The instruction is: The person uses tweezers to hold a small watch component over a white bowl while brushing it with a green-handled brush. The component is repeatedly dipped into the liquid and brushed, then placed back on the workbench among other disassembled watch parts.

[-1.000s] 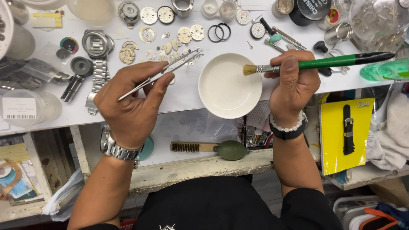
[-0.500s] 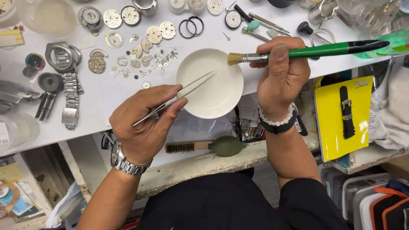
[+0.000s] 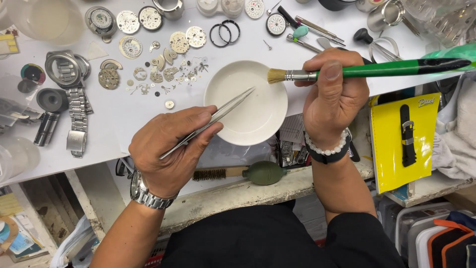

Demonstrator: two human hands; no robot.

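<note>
Head view: left hand (image 3: 171,149) pinches tweezers (image 3: 208,121) — tips over the white dish (image 3: 246,124); right hand (image 3: 333,97) grips a green brush (image 3: 377,69), bristles at the dish's right rim.

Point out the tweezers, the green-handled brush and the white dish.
tweezers (image 3: 225,110): head view, on the bare metal shaft between the left hand and the tips.
green-handled brush (image 3: 396,68): head view, on the green handle right of the right hand.
white dish (image 3: 258,124): head view, on its bare inner floor.
</note>
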